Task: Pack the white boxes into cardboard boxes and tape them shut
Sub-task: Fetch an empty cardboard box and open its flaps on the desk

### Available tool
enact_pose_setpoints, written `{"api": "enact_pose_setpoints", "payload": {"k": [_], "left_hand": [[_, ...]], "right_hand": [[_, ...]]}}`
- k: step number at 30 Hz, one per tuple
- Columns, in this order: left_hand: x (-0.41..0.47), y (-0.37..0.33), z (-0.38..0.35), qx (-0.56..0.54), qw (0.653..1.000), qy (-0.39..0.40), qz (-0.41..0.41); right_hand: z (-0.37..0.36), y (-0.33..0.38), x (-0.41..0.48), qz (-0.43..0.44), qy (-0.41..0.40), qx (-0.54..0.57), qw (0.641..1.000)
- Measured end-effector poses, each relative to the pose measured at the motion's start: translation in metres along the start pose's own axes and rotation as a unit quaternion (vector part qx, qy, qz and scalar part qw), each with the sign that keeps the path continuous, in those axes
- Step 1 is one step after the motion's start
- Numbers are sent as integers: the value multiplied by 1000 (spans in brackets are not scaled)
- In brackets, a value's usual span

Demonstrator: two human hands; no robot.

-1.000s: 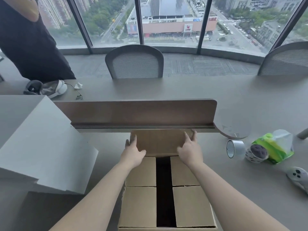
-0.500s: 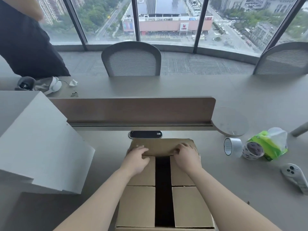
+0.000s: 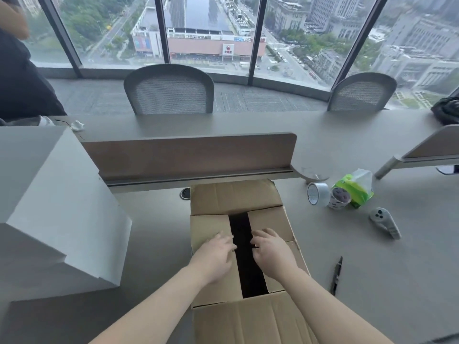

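A brown cardboard box [image 3: 236, 197] stands on the grey table right in front of me. Its two inner flaps lie folded down with a dark gap between them; the far and near outer flaps lie back open. My left hand [image 3: 213, 256] rests flat on the left inner flap, fingers straight at the gap's edge. On the right inner flap lies my right hand [image 3: 272, 252], its fingertips bent slightly at the gap. Stacked white boxes [image 3: 57, 207] stand to the left. A roll of clear tape [image 3: 316, 197] stands upright to the right of the box.
A brown desk divider [image 3: 188, 155] runs across just behind the box. Right of it are a patterned tape roll [image 3: 339, 198], a green tissue pack [image 3: 355, 188], a grey controller [image 3: 383, 222] and a black marker [image 3: 336, 275]. Two chairs and a person in black stand beyond.
My hands have left the far outer flap, which has fallen back open, and moved nearer to me onto the two inner flaps. The view has shifted, showing more of the box.
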State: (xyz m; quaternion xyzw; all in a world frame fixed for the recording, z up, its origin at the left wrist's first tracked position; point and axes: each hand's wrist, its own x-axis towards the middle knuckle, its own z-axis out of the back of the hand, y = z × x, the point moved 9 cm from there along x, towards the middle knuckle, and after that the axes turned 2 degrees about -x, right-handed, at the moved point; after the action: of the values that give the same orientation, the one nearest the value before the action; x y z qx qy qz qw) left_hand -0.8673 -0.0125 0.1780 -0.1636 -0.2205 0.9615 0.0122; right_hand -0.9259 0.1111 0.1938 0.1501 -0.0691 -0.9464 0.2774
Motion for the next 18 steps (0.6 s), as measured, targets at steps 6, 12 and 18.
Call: {"api": "enact_pose_setpoints", "payload": {"k": [6, 12, 18], "left_hand": [[-2, -17, -19, 130, 989, 46, -56], [2, -20, -19, 189, 979, 56, -54], [-8, -38, 7, 195, 978, -50, -47]], "right_hand": [[-25, 7, -23, 26, 65, -107, 992], [-26, 7, -23, 50, 88, -191, 976], [-16, 16, -29, 110, 79, -243, 960]]}}
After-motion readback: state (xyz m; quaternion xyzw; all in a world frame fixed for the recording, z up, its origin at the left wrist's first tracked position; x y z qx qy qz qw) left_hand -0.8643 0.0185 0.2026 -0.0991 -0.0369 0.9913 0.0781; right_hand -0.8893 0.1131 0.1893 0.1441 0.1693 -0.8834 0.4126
